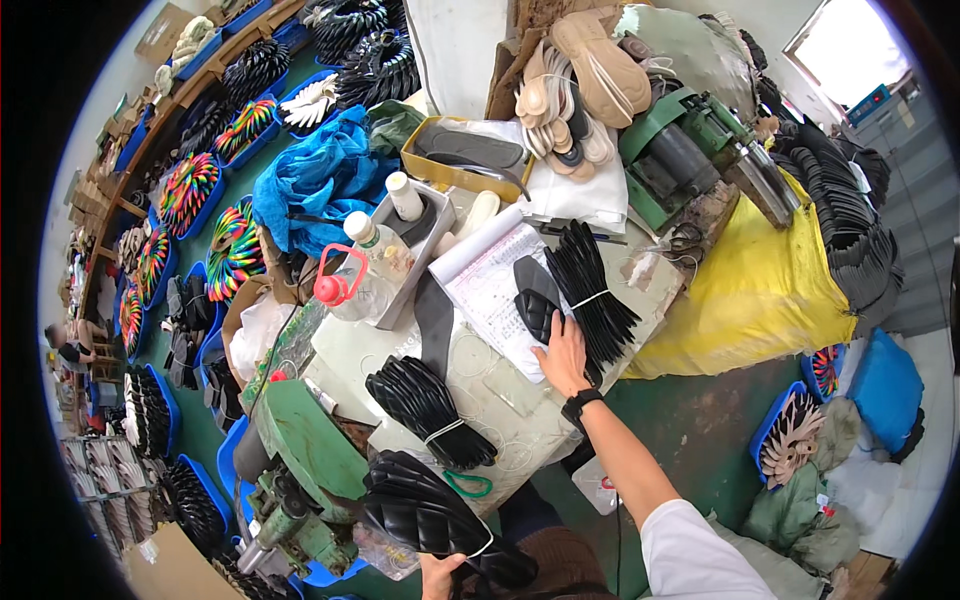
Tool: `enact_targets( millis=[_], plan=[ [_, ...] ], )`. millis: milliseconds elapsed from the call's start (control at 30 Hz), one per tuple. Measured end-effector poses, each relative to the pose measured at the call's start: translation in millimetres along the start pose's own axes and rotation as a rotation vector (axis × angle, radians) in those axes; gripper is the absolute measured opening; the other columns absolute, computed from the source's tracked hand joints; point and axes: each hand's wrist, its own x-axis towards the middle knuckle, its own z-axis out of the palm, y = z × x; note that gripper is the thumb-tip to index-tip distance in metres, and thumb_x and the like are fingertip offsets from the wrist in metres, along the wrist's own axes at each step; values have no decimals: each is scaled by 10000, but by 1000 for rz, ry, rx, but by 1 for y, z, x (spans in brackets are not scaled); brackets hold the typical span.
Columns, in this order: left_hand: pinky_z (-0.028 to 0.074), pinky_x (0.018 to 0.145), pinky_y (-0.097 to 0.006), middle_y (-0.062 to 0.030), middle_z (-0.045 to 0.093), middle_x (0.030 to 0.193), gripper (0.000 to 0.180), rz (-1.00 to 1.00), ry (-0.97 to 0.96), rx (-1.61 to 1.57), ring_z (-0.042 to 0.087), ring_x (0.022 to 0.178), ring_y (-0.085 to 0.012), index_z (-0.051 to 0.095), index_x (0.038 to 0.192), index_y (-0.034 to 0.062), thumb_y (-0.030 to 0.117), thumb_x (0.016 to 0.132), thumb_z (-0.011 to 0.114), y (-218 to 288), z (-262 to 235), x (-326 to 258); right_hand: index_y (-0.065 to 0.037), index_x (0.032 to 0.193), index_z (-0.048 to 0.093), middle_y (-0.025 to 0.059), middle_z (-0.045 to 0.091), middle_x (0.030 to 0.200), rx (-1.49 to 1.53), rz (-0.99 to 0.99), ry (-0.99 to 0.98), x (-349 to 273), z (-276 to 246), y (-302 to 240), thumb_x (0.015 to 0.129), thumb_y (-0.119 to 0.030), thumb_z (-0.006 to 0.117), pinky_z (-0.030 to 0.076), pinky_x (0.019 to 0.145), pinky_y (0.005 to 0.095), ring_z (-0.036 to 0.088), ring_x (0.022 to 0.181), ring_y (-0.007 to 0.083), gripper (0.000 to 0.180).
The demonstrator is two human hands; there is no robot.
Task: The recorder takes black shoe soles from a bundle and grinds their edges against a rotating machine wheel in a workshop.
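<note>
At the lower middle, my left hand is closed on the edge of a thick bundle of black quilted shoe pieces, tied with a white band. My right hand, a dark band on its wrist, reaches onto the worktable. Its fingers grip the near end of a black sole-shaped piece with a quilted pattern, over a handwritten paper pad. Just right of that hand lies a tied bundle of narrow black pieces. A similar tied bundle rests left of the pad.
Green machines stand at the table's lower left and far right. Bottles and a grey tray occupy the left back. A yellow sheet hangs at right. Blue bins of colourful soles line the left.
</note>
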Motion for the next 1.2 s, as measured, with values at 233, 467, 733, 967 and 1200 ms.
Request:
enact_targets(
  millis=[233, 467, 733, 967, 1200],
  plan=[
    [427, 958, -356, -140, 555, 1229, 625, -84, 73, 161, 537, 1113, -237, 453, 1290, -33, 133, 745, 710, 14, 1, 0, 30, 1306, 430, 236, 511, 1153, 374, 174, 35, -16, 1, -10, 675, -185, 757, 450, 905, 418, 515, 1081, 364, 742],
    [381, 1070, -439, -186, 499, 1355, 958, -49, -56, -115, 507, 1218, -346, 368, 1400, -24, 334, 600, 753, -16, -44, 9, 60, 1205, 519, 141, 659, 1058, 1620, 411, -648, -110, -55, -38, 902, -164, 507, 516, 845, 323, 652, 923, 209, 377],
    [424, 1043, -413, -161, 556, 1297, 906, -53, 26, -379, 548, 1178, -319, 457, 1331, -41, 193, 519, 784, -18, -36, 0, 68, 1253, 502, 83, 613, 1104, 1417, 448, -1013, -183, -117, -84, 935, -214, 560, 434, 916, 292, 549, 1006, 151, 429],
    [414, 1049, -415, -156, 538, 1316, 956, -62, -74, -316, 531, 1196, -320, 428, 1357, -27, 153, 500, 814, -1, -29, -23, 10, 1382, 353, 208, 499, 1192, 921, -193, -751, -187, -120, -118, 870, -30, 527, 403, 957, 349, 518, 1122, 322, 543],
    [364, 1080, -427, -130, 520, 1325, 1015, -101, -148, -188, 485, 1240, -303, 405, 1381, 15, 16, 470, 852, 9, -14, -29, -32, 1452, 287, 188, 478, 1221, 1231, 33, -965, -217, -83, -118, 804, 13, 575, 361, 1011, 368, 469, 1215, 301, 711]
  ],
)
